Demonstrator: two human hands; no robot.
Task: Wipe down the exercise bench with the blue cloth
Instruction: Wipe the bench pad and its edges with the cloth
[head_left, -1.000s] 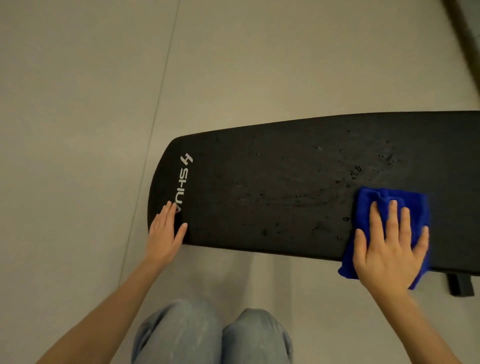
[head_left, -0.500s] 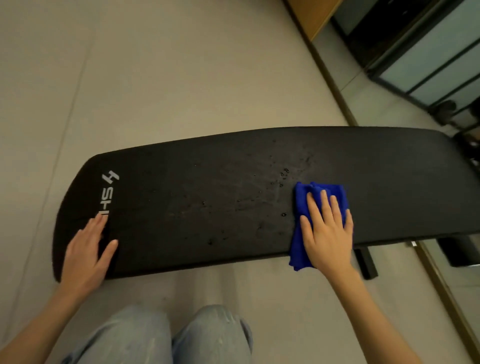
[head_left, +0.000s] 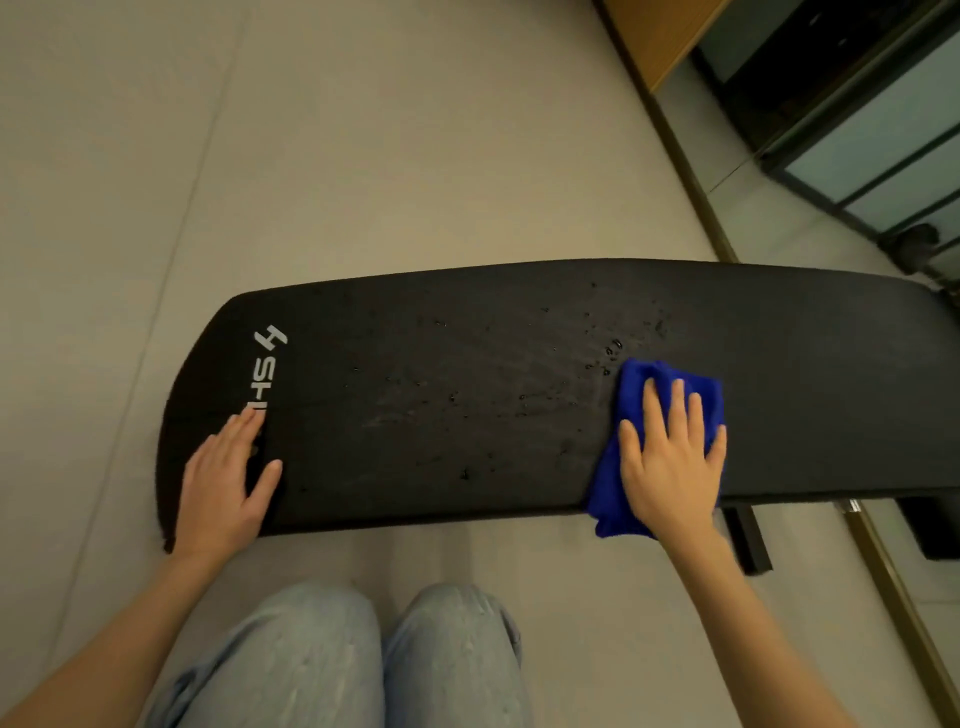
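We judge the wipe only partly done: droplets (head_left: 613, 353) still bead the middle of the black bench (head_left: 467, 364). Our right hand (head_left: 670, 457) presses flat, fingers spread, on the blue cloth (head_left: 639, 374) at the near edge, no closed grip; our left hand (head_left: 223, 483) lies open on the logo end.

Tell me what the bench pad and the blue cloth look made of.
Bench pad: seemingly matte black vinyl or faux leather over padding; water droplets bead on it rather than soaking in.
Blue cloth: probably microfibre or terry; fuzzy surface, soft bunched folds, drooping limply over the pad's near edge under the right hand.
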